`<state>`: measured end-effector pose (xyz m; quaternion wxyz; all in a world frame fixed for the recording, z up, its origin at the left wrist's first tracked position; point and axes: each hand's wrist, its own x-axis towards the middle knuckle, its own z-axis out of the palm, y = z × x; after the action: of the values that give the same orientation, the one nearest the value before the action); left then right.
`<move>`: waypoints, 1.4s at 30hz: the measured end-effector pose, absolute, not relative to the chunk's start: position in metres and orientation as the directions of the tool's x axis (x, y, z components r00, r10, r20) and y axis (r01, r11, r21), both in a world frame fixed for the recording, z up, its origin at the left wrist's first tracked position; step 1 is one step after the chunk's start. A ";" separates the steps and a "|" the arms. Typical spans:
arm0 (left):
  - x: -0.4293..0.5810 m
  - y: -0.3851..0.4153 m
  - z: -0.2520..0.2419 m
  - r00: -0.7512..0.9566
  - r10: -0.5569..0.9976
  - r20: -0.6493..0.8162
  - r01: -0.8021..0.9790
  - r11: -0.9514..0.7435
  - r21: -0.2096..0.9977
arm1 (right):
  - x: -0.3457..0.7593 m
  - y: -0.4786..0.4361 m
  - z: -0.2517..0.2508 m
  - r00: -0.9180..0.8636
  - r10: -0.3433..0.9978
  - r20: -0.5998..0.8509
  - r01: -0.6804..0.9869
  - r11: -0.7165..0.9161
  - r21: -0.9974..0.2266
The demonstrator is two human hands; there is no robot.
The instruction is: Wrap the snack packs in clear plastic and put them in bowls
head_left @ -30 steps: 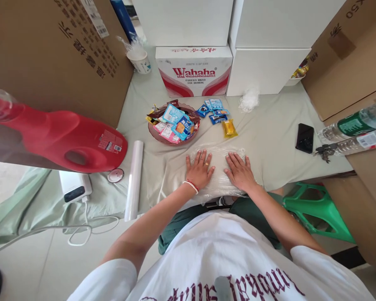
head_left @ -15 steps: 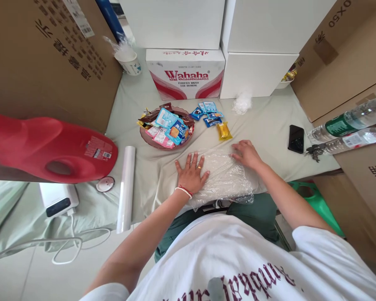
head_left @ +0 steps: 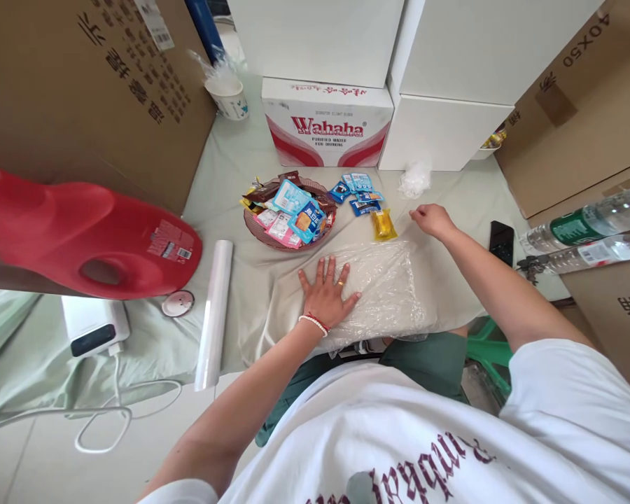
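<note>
A sheet of clear plastic wrap (head_left: 383,294) lies crinkled on the cloth at the table's front edge. My left hand (head_left: 325,294) rests flat on its left part, fingers spread. Beyond the sheet's far right corner, my right hand (head_left: 433,220) is closed, thumb and finger pinched together. Whether it holds a bit of the wrap cannot be made out. Just left of those fingertips lies a yellow wrapped snack (head_left: 383,225), with several blue snack packets (head_left: 365,196) behind it. A glass bowl (head_left: 273,240) heaped with packaged snacks stands behind my left hand.
To the left are a plastic wrap roll (head_left: 213,315), a red jug (head_left: 94,238), a round lid (head_left: 178,304) and a white power bank (head_left: 95,325). Crumpled plastic (head_left: 415,180) lies near white boxes. A phone (head_left: 502,243) and bottles (head_left: 575,227) sit right.
My right hand has moved away from me and right, off the wrap's corner, and its fingers have closed. The wrap's right part looks flatter. My left hand stays pressed on the sheet.
</note>
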<state>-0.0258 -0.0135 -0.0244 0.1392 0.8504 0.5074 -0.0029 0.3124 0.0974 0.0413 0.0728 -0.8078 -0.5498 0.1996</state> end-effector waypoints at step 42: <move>-0.026 -0.009 -0.038 0.433 0.901 -0.007 0.843 -0.403 0.358 | 0.197 -0.081 -0.012 -0.308 0.933 0.184 0.910 0.345 -0.228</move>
<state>-0.0263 -0.0092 -0.0379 0.1556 0.8321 0.5239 0.0941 0.1973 -0.0805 -0.0118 0.1425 -0.5707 -0.8077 0.0403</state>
